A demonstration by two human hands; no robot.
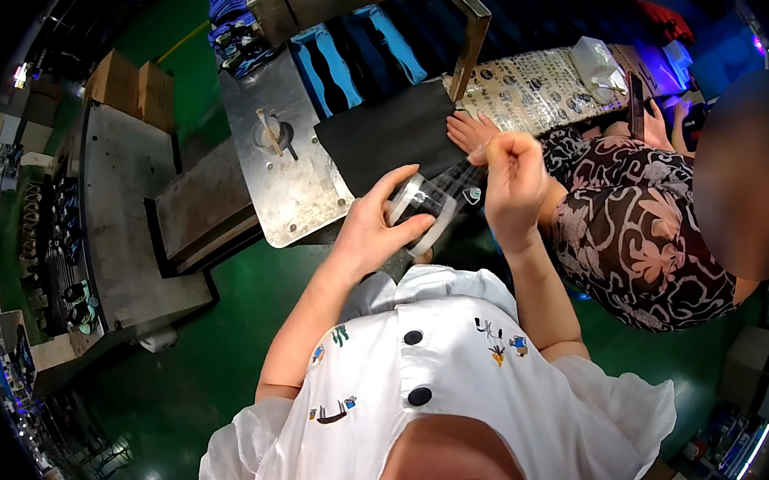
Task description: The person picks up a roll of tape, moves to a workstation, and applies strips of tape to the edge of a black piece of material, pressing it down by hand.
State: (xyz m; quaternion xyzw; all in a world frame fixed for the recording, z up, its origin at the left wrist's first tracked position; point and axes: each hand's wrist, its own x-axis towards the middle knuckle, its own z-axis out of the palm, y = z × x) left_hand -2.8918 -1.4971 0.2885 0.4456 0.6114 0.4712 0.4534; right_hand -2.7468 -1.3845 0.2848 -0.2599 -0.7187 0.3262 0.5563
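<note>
My left hand (370, 231) is wrapped round a roll of clear film (420, 205), which looks like wide tape or stickers on a see-through backing. From the roll a transparent strip (465, 176) runs up to my right hand (512, 183), whose thumb and fingers pinch its end. A small pale mark shows on the strip. Beyond both hands, a black sheet (380, 139) lies over the metal table (271, 175). A co-worker's hand (470, 133) rests at the sheet's right edge, just behind my right hand.
Blue and black pieces (359, 55) lie in a row past the sheet. A co-worker in a patterned top (642, 226) sits close on my right, beside a bench covered in small-patterned sheeting (525, 92). A metal post (468, 51) rises there. Cardboard boxes (133, 85) stand far left.
</note>
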